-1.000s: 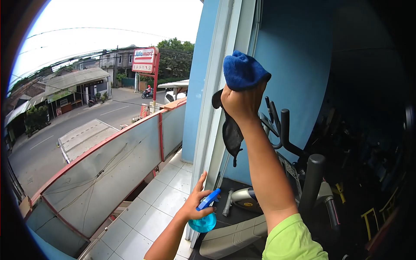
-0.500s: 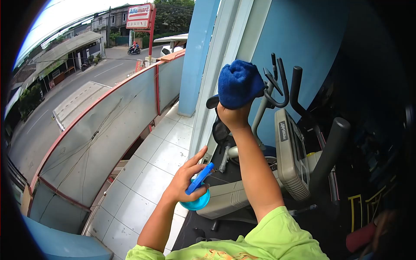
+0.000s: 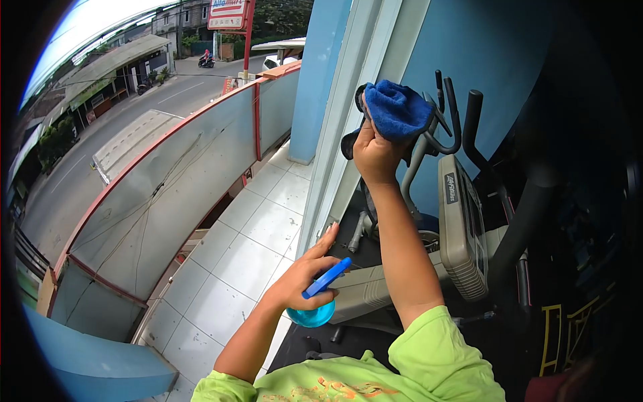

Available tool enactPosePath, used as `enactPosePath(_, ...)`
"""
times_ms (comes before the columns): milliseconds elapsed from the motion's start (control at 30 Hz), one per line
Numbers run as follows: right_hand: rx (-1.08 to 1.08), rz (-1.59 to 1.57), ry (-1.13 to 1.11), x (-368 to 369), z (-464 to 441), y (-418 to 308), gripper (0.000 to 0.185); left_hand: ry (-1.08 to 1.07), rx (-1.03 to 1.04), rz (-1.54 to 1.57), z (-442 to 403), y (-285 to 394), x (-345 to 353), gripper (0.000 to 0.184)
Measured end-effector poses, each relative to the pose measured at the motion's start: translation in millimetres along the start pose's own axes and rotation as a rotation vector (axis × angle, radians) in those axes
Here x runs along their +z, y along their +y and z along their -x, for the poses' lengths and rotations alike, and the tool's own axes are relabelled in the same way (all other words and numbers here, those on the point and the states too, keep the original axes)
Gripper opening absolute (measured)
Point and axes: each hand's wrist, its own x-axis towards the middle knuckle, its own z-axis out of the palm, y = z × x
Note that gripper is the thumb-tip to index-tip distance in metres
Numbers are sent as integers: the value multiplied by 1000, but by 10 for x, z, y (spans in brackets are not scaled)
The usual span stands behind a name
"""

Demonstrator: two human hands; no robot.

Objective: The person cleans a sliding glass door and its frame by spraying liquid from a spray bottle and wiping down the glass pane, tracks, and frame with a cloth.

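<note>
My left hand (image 3: 303, 283) is closed around a spray bottle (image 3: 326, 279) with a blue spray head and a turquoise body, its index finger stretched forward. In my raised right hand (image 3: 379, 155) is a bunched blue cloth (image 3: 398, 111). The cloth lies against a black part (image 3: 349, 143) of an exercise machine beside the white door frame; what is under the cloth is hidden. Just right of my right forearm stands the beige console (image 3: 462, 228) of the machine, with dark curved handles (image 3: 473, 127) around it.
A white frame (image 3: 348, 100) and blue wall (image 3: 462, 47) stand ahead. To the left are a tiled balcony floor (image 3: 228, 281) and a panelled railing (image 3: 167, 201) with a red rim. Beyond it runs a street (image 3: 154, 100) with a motorbike. Yellow bars (image 3: 550, 338) show at lower right.
The view has shifted slightly, with the scene sitting further right. My right hand has turned, and the cloth now tilts right, showing more of the black part. The left hand still holds the spray bottle.
</note>
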Motion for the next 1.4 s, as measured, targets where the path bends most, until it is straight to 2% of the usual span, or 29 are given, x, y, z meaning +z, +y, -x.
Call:
enactPosePath(67,226,-156,-3,-91,461,-252,37,6,-6,115,-72,-37,42,45)
enactPosePath(133,417,-334,-101,-180,1070,-424,39,17,-9,230,-100,-119,51,45)
enactPosePath(233,440,-468,-273,-293,1477,-382,33,-113,-158,439,-27,-337,89,49)
enactPosePath(300,373,-381,-271,-411,1336,-344,32,-136,-47,308,-24,-369,193,46)
enactPosePath(400,60,-157,-201,-409,390,-275,51,-126,-3,256,-140,-221,246,44)
enactPosePath(433,-79,-36,-111,-322,105,-176,53,-83,32,265,-192,-183,216,44)
enactPosePath(533,-160,141,5,-110,-329,18,33,70,36,320,-266,-99,135,46)
enactPosePath(567,-150,167,18,-83,-306,21,27,101,35,352,-271,-114,128,46)
enactPosePath(667,-126,-32,-72,-135,250,-135,27,176,7,417,-178,-196,104,46)
enactPosePath(700,-67,84,-168,-161,581,-216,30,152,-23,330,-119,-247,79,46)
enactPosePath(733,-12,199,-263,-181,934,-299,33,128,-52,242,-59,-287,49,46)
enactPosePath(800,131,164,-382,-208,1580,-430,56,109,-103,193,110,-356,25,46)
enactPosePath(867,156,155,-557,-327,2095,-482,62,73,-186,209,262,-426,9,46)
enactPosePath(933,116,106,-527,-386,2263,-508,59,61,-236,217,356,-465,-1,45)
enactPosePath(967,135,86,-592,-409,2310,-489,58,52,-268,222,382,-473,-2,45)
enactPosePath(1033,154,43,-586,-403,2086,-533,58,47,-313,235,397,-437,-24,45)
enactPosePath(1067,140,60,-501,-354,1928,-509,63,39,-352,257,405,-436,-16,45)
enactPosePath(1133,288,-21,-530,-235,1624,-420,63,23,-318,200,408,-496,-21,46)
enactPosePath(1233,202,-1,-500,-150,1668,-278,66,39,-359,237,395,-537,24,46)
enactPosePath(1267,156,37,-462,-175,1725,-308,46,72,-364,270,386,-552,32,46)
enactPosePath(1367,239,-20,-471,-443,2051,-466,36,67,-370,240,484,-611,49,47)
enactPosePath(1400,287,-97,-516,-519,2237,-473,40,53,-388,219,530,-608,48,47)
